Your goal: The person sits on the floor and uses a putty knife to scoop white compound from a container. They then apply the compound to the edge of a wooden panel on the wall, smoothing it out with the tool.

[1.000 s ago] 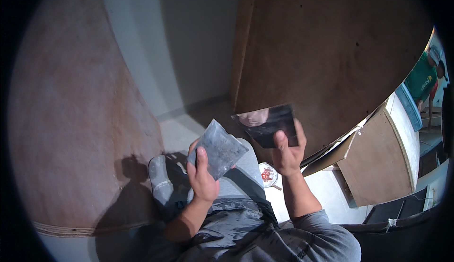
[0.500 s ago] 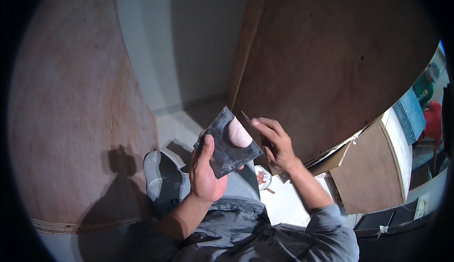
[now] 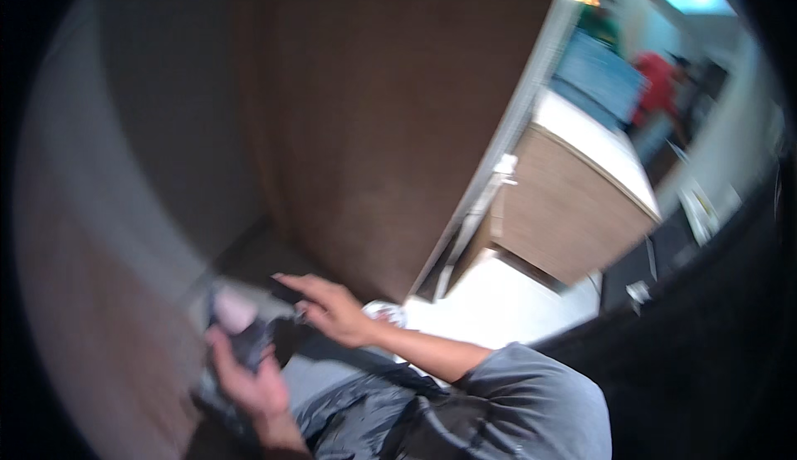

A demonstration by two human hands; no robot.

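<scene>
Motion blurs much of the view. My left hand (image 3: 249, 377), low left of centre, is closed round a dark square plate (image 3: 247, 342) carrying a lump of pink paste (image 3: 236, 311). Just to its right, my right hand (image 3: 336, 310) grips a thin dark plate (image 3: 286, 291), seen nearly edge-on, its fingers pointing left. A white round dish (image 3: 383, 313) with red smears sits beyond my right wrist, partly hidden by it.
A large brown wooden panel (image 3: 390, 111) stands in front. At right are a wooden box (image 3: 564, 203) with white top, a blue board (image 3: 594, 78), loose cable and a dark surface. Farther back are co-workers in red (image 3: 652, 82) and green (image 3: 598, 24).
The pink paste, first on the plate in my right hand, is now in my left. The view has swung toward the right side, with both hands now lower and farther left in it.
</scene>
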